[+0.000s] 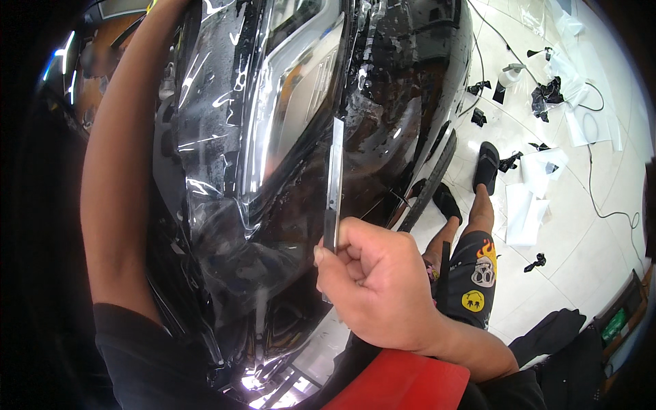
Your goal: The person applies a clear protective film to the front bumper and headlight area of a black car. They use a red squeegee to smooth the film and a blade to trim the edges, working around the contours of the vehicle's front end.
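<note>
My right hand point(383, 287) is closed around a snap-off utility knife point(333, 178), its long metal blade pointing up and away from me. Behind the blade lies the glossy black front of a car point(389, 143), with wet, wrinkled clear film point(212, 137) over it. A headlight point(294, 102) sits just left of the blade. The blade tip appears in front of the dark panel; whether it touches cannot be told. My left arm reaches up along the far left, past the car, and its hand is beyond the top edge.
A flat red piece point(410, 383) is below my right forearm. Legs in dark printed shorts point(471, 280) and black sandals stand right of the car. Crumpled black scraps point(547, 96), white sheets point(526, 212), a spray bottle point(509, 74) and cables point(615, 215) lie about the tiled floor.
</note>
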Demonstrator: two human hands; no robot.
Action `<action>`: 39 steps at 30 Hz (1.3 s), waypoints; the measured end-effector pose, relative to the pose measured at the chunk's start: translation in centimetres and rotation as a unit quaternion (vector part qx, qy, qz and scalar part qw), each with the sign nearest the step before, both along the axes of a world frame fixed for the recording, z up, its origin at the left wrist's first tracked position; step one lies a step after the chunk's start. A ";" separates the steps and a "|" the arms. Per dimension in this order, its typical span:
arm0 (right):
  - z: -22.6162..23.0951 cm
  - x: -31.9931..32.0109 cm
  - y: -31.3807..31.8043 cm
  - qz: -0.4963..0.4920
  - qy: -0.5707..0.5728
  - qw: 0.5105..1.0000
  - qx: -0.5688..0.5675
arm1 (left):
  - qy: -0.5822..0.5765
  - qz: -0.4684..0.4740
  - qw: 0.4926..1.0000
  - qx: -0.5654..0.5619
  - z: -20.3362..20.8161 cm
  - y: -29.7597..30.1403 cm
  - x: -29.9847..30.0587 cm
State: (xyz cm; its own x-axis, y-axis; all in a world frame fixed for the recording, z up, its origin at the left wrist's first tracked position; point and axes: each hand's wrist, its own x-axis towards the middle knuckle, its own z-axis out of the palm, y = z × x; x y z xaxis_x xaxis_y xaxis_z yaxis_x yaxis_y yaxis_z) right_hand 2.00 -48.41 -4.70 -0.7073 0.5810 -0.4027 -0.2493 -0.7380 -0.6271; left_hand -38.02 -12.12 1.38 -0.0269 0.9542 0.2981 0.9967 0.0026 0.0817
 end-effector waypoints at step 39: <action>3.9 -0.9 0.7 -0.035 -0.026 0.996 -0.076 | 0.041 -0.309 0.937 -0.158 9.2 -39.2 17.0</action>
